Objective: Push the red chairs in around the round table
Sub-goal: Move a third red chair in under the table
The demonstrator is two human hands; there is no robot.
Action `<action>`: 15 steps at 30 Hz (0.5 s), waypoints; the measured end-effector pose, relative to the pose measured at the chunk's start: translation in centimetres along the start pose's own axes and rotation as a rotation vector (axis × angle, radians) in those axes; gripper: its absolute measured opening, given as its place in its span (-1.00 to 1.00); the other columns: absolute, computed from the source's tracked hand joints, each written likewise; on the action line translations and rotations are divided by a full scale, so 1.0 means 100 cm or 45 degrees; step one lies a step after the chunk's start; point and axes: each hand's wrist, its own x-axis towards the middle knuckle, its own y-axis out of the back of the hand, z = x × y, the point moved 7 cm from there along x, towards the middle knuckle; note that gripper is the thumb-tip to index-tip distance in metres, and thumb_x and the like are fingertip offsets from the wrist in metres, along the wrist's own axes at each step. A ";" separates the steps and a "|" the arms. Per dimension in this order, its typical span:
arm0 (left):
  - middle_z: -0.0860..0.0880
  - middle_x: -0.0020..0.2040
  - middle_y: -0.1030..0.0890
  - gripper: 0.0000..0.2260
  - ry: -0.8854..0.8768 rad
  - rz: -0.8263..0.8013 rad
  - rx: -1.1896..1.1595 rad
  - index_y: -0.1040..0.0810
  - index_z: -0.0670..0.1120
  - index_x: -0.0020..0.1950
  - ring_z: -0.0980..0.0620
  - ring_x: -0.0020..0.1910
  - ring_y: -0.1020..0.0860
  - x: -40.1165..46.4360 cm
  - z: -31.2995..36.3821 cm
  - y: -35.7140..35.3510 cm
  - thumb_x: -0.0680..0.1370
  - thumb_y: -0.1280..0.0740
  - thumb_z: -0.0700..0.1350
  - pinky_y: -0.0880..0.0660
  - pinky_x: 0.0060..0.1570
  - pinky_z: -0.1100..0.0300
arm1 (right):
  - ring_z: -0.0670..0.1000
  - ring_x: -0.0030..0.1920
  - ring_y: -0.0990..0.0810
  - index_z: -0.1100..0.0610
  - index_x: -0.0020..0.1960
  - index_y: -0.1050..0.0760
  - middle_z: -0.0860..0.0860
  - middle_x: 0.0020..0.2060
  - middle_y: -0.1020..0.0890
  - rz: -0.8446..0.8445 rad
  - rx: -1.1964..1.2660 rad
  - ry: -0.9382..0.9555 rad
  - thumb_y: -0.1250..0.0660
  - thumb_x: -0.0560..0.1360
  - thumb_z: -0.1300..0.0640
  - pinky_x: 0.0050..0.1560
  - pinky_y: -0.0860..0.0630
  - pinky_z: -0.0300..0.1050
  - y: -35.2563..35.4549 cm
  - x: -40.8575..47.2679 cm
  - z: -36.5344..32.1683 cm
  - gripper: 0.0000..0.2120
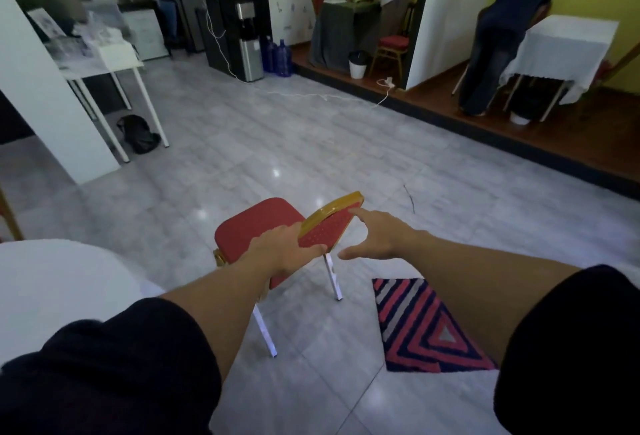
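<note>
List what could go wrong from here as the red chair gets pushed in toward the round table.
1. Only the left hand grips the backrest of the red chair; the right hand is open with a fingertip at the top edge, so the chair may twist or tip when pushed.
2. The striped rug lies right beside the chair's white legs; a leg or a foot could catch on it.
3. The round table sits off to the left, so a straight push could miss it.

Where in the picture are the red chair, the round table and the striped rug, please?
red chair [256, 223]: head view, on the seat cushion.
round table [59, 282]: head view, on its white top.
striped rug [426, 327]: head view, on its middle.
</note>
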 end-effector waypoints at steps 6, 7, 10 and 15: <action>-0.06 0.28 -0.62 -0.06 0.160 -0.011 -0.058 -0.41 0.07 0.44 -0.18 0.28 -0.59 0.051 0.000 -0.015 0.26 -0.13 0.64 -0.47 0.31 -0.23 | 0.14 0.54 -0.39 0.01 0.63 -0.27 0.04 0.56 -0.43 -0.082 -0.045 0.162 -0.61 0.44 -0.13 0.42 -0.36 0.02 0.014 0.066 0.023 -0.11; -0.05 0.33 -0.59 -0.05 0.190 -0.018 -0.062 -0.36 0.06 0.51 -0.18 0.33 -0.56 0.057 0.001 -0.016 0.29 -0.16 0.62 -0.45 0.33 -0.23 | 0.14 0.55 -0.37 -0.01 0.65 -0.24 0.04 0.57 -0.42 -0.104 -0.074 0.186 -0.62 0.42 -0.18 0.46 -0.38 0.07 0.015 0.079 0.028 -0.06; -0.07 0.48 -0.49 -0.06 0.244 -0.027 -0.059 -0.21 0.02 0.64 -0.18 0.45 -0.48 0.075 0.006 -0.015 0.40 -0.26 0.51 -0.41 0.40 -0.21 | 0.18 0.58 -0.32 -0.07 0.71 -0.06 0.07 0.61 -0.36 -0.145 -0.193 0.229 -0.60 0.36 -0.31 0.51 -0.35 0.21 0.018 0.114 0.037 0.12; -0.09 0.54 -0.42 -0.04 0.390 -0.047 -0.149 -0.10 0.03 0.69 -0.19 0.48 -0.44 0.104 0.001 -0.028 0.44 -0.35 0.45 -0.41 0.42 -0.20 | 0.18 0.51 -0.43 -0.10 0.71 -0.03 0.07 0.56 -0.44 -0.248 -0.342 0.370 -0.61 0.34 -0.31 0.48 -0.37 0.17 0.009 0.174 0.048 0.16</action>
